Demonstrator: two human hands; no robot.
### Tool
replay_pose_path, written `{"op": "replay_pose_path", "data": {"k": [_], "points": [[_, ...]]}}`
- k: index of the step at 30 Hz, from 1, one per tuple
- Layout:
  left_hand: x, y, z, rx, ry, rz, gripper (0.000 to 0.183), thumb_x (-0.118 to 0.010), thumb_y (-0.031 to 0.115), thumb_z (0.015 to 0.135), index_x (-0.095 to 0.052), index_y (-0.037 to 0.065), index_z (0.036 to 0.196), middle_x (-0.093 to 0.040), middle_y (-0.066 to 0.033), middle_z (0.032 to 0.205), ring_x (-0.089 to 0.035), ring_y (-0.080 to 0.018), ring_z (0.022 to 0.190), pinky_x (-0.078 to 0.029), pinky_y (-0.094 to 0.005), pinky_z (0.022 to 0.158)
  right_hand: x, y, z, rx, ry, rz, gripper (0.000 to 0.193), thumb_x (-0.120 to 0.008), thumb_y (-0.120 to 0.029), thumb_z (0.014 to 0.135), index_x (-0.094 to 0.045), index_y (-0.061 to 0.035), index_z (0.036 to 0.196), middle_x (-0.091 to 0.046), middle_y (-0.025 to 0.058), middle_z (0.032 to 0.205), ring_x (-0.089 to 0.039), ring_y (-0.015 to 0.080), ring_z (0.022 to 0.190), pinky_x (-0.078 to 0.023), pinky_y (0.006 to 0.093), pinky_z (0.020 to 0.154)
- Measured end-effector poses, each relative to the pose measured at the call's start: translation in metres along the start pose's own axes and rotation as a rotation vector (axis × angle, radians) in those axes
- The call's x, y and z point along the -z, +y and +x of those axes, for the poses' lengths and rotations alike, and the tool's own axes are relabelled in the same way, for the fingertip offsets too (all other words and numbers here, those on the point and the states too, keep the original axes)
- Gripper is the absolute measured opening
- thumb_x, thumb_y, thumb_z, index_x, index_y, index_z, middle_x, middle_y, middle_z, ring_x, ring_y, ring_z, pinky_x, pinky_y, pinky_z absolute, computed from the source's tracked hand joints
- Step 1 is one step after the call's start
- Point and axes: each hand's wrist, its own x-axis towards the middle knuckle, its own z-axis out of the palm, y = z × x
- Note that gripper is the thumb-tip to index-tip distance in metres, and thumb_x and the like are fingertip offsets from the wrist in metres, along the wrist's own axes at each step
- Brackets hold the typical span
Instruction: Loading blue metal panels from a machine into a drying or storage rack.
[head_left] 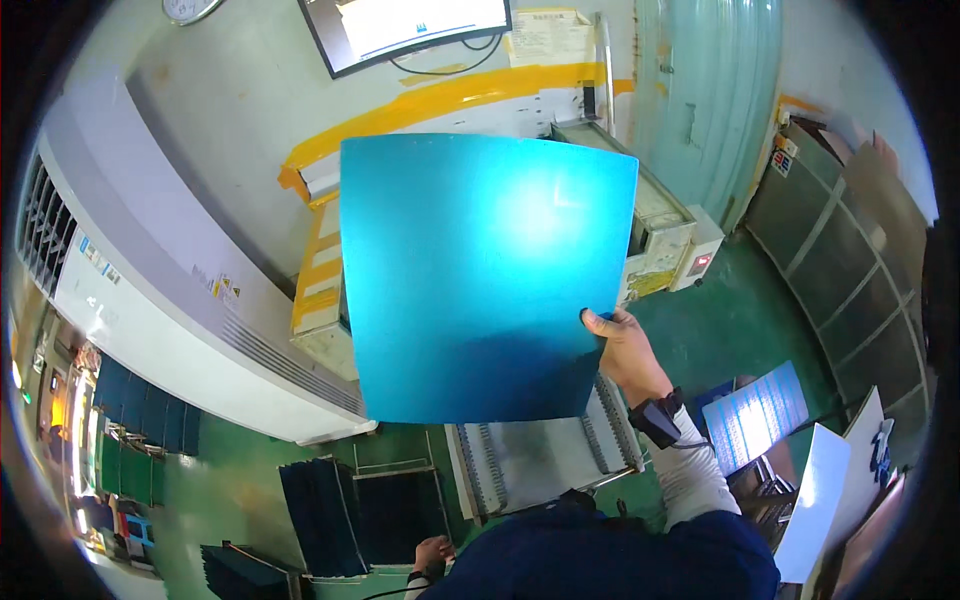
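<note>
Beside racks of dark panels, left hand's grip is unclear; right hand grips a teal sheet.

I get white glare burning out the upper right of the glossy teal sheet, dark shadow toward its lower edge; fisheye bows the white vented cabinet, and black vignetting swallows my corners.

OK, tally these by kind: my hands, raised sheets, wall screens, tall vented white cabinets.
Hands: 2, left hand and right hand
Raised sheet: 1
Wall screen: 1
Cabinet: 1
Total: 5
</note>
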Motion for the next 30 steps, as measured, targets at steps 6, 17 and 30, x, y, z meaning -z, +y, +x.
{"op": "replay_pose_path", "data": {"k": [6,17,30], "points": [[-0.013,0.006,-0.001,0.203,0.213,-0.274,0.020,-0.050,0.005,0.084,-0.043,0.007,0.066,-0.037,-0.0012,0.058,-0.037,-0.0140,0.048,-0.029,-0.0288,0.044,0.008,0.003,0.001,-0.001,0.039,-0.008,0.027,-0.066,-0.019,0.082,-0.062,-0.0012,0.103,-0.062,0.0036,0.097,-0.053,0.0133,0.090,-0.037,0.0269,0.084],[0.011,-0.041,0.020,0.050,0.119,-0.158,0.006,-0.053,0.003,0.083,-0.051,0.000,0.079,-0.050,-0.0085,0.066,-0.043,-0.0164,0.051,-0.035,-0.0284,0.046,-0.017,-0.019,-0.022,0.459,0.191,-0.073,0.020,-0.059,0.000,0.080,-0.063,-0.0025,0.100,-0.066,0.0072,0.094,-0.062,0.0187,0.082,-0.047,0.0274,0.075],[0.010,-0.047,0.015,0.183,0.168,-0.399,0.017,-0.050,0.011,0.087,-0.054,-0.003,0.095,-0.057,-0.0108,0.075,-0.051,-0.0184,0.057,-0.043,-0.0326,0.050,0.006,-0.010,-0.019,1.140,-0.039,-1.405,0.038,-0.050,0.001,0.068,-0.065,-0.0098,0.101,-0.065,0.0054,0.106,-0.059,0.0217,0.102,-0.036,0.0421,0.094]]}}
